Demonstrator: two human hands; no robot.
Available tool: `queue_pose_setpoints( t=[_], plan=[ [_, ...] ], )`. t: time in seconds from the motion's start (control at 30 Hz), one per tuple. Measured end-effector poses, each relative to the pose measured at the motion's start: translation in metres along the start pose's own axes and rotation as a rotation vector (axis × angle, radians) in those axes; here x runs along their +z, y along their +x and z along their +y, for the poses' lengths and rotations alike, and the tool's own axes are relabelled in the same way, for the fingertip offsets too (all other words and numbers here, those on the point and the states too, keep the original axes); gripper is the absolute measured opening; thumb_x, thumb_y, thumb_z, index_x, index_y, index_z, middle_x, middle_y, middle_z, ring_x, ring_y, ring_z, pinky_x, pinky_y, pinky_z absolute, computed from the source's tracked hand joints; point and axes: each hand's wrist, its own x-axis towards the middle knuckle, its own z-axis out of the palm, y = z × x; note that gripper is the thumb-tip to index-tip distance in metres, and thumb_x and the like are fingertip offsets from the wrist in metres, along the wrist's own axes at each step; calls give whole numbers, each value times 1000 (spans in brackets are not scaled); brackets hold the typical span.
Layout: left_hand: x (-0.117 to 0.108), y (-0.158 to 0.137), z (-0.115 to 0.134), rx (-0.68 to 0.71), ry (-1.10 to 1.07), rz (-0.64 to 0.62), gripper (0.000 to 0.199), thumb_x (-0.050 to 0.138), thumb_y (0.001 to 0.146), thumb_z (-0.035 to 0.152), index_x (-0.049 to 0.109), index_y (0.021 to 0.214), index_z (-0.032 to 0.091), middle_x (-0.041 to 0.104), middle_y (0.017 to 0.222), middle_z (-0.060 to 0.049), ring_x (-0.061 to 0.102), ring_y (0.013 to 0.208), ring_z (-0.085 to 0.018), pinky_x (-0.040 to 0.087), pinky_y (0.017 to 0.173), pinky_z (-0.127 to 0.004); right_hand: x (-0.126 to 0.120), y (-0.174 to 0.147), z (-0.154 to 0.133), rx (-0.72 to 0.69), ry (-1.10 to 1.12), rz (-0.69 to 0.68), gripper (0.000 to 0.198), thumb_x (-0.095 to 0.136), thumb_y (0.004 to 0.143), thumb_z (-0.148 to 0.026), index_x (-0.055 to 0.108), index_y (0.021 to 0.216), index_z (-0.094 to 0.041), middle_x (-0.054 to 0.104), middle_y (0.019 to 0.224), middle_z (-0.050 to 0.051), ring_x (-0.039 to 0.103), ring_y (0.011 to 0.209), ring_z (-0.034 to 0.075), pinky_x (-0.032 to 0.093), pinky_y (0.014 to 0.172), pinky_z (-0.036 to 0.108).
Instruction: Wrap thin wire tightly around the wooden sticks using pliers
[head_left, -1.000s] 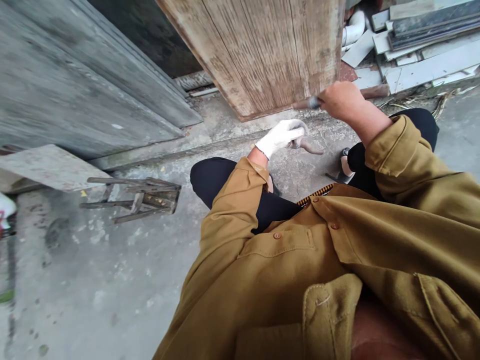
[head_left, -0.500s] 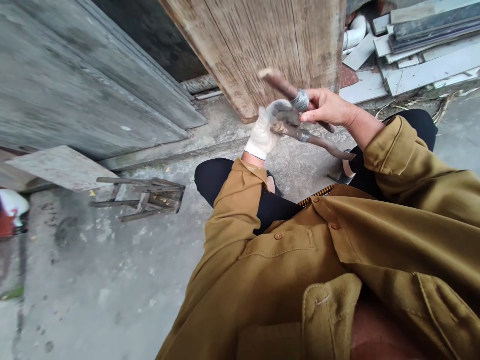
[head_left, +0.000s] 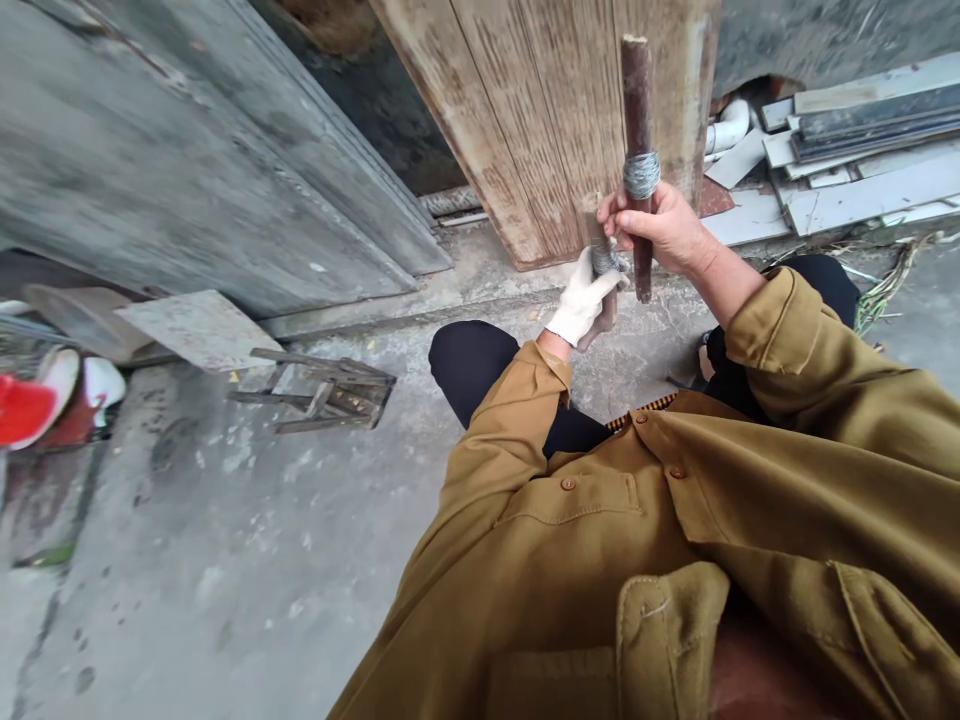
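My bare right hand (head_left: 664,225) is closed around a dark brown wooden stick (head_left: 638,100), which stands nearly vertical in the picture. A thick band of silvery wire (head_left: 642,176) is wound round that stick just above my fingers. To the left, my left hand (head_left: 581,300) in a white glove grips a second wooden stick (head_left: 608,306), partly hidden by the fingers. This one also carries a wire winding (head_left: 604,258), and its upper end is blurred. Both hands are close together, with the right fingertips near the second stick; whether they touch it I cannot tell.
A weathered plank panel (head_left: 525,130) leans in front of me, beside a large grey board (head_left: 187,170). An old wooden stool (head_left: 330,392) lies on the concrete floor to the left. White and dark strips (head_left: 862,150) are stacked at the right. My dark-clothed knees flank the hands.
The stick in my right hand has turned from slanting to nearly vertical. My left hand's stick has swung from pointing right to roughly vertical. The view has shifted a little.
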Motion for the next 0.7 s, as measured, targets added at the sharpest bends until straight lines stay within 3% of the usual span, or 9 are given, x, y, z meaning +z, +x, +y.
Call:
queue_pose_setpoints(
  t=[0.1,0.2,0.47,0.7],
  plan=[
    [2,-12,12,-3,-45,81,42,65,98,46,55,133,24,71,99,-3,69,85,-15,55,86,-32,-11,2,-1,64,-43,91,71,56,83,-84,61,123,-26,71,117,14,61,109,30,51,78,41],
    [5,-21,23,-13,-58,106,45,60,101,53,55,137,26,73,101,-4,71,85,-16,56,82,-31,-15,1,2,98,-71,119,71,59,83,-80,61,127,-25,72,116,14,62,103,29,52,76,41],
    [16,-20,20,-74,-177,60,45,49,105,64,62,127,26,73,94,-3,72,87,-15,57,80,-28,5,-1,6,115,-176,88,56,66,84,-54,64,127,-17,68,117,14,62,104,30,56,82,42],
    [15,-19,23,-100,-167,192,50,41,107,65,63,125,23,73,96,-4,73,90,-15,58,82,-28,15,-3,17,106,-98,90,50,72,79,-52,65,116,-19,65,97,8,61,98,29,54,84,43]
  ],
)
